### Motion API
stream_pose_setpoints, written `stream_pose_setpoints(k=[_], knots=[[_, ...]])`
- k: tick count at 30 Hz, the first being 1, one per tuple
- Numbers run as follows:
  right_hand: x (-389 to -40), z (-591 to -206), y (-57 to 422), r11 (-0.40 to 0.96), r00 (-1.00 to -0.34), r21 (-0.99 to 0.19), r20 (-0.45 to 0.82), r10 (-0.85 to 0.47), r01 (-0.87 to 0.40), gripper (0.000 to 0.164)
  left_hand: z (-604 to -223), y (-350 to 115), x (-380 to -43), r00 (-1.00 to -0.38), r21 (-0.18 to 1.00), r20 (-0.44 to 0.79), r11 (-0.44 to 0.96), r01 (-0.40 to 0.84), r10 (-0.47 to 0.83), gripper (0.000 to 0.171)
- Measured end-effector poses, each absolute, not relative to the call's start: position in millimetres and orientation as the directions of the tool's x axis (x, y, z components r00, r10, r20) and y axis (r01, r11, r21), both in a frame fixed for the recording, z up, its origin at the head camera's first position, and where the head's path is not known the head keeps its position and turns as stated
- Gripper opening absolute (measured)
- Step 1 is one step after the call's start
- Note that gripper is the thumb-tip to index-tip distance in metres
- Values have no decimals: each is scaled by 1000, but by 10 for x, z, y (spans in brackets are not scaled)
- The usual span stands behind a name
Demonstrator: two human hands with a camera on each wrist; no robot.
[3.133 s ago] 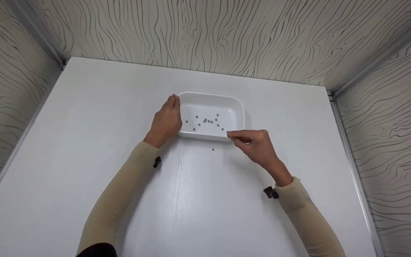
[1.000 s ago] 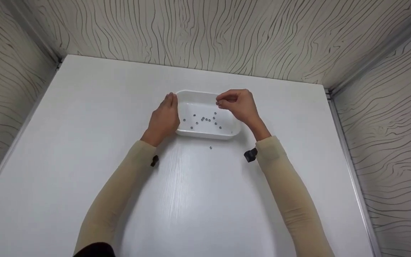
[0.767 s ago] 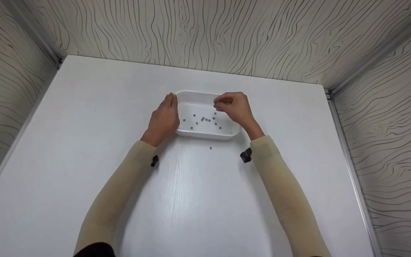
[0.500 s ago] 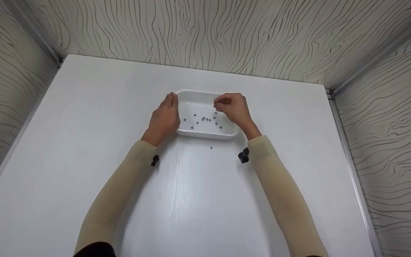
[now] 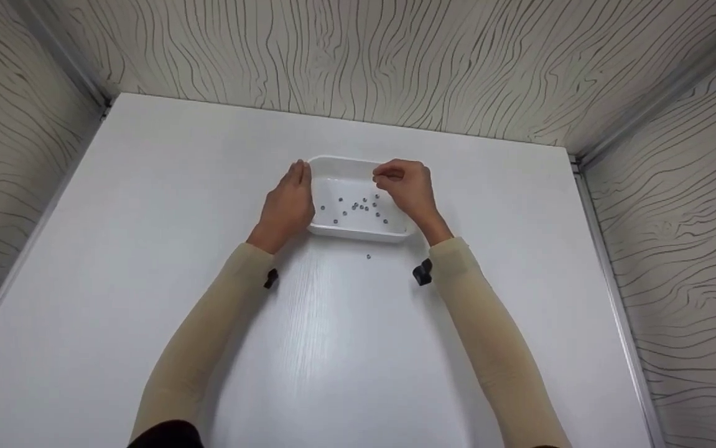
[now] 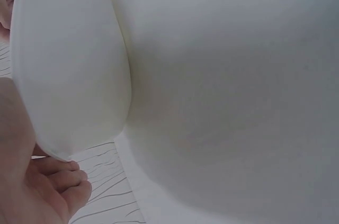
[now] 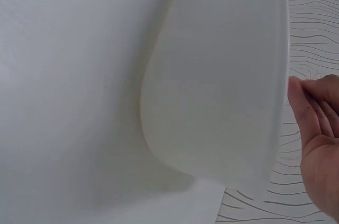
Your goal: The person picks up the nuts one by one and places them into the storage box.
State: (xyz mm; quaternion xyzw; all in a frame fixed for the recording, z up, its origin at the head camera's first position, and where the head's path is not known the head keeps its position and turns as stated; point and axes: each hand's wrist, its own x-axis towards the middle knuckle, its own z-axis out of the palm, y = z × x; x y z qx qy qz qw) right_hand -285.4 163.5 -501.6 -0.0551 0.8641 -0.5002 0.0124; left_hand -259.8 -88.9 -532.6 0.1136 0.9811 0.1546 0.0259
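A white rectangular tray (image 5: 358, 235) stands on the table with several small round grey beads (image 5: 361, 207) scattered over its floor. At its left end my left hand (image 5: 287, 202) holds the tray wall, and in the left wrist view the fingers (image 6: 68, 179) bend around the far corner. My right hand (image 5: 409, 190) is over the tray's far right part. Its thumb and forefinger are close together, with no bead visible between them. In the right wrist view the right hand's fingertips (image 7: 294, 83) show just beyond the rim.
One loose bead (image 5: 368, 256) lies on the white table (image 5: 308, 348) in front of the tray. Patterned panels (image 5: 358, 56) rise behind the table and at both sides. Black wrist cameras (image 5: 422, 272) stick out from both sleeves.
My right hand came from the tray's near right edge to over its far right part. The bead in its fingers is gone, and another bead shows on the tray floor. My left hand stays.
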Motion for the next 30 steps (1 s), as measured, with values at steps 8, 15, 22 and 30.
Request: stream_pose_setpoints(k=[8, 15, 22, 30], knots=[[-2760, -4966, 1648, 575, -991, -808, 79, -112, -130, 15, -5309, -869, -2607, -972, 307, -60, 931, 197, 226, 60], [-2619, -4930, 1707, 548, -984, -819, 114, -138, -172, 19, -5320, -868, -2608, -976, 321, -49, 929, 184, 211, 59], [-2441, -4879, 1769, 500, -969, -836, 137, -206, -225, 20, -5348, -879, -2586, -979, 332, -51, 928, 169, 197, 59], [-2257, -4726, 1811, 468, -947, -830, 204, -250, -302, 20, -5336, -874, -2595, -977, 341, -17, 920, 193, 212, 58]])
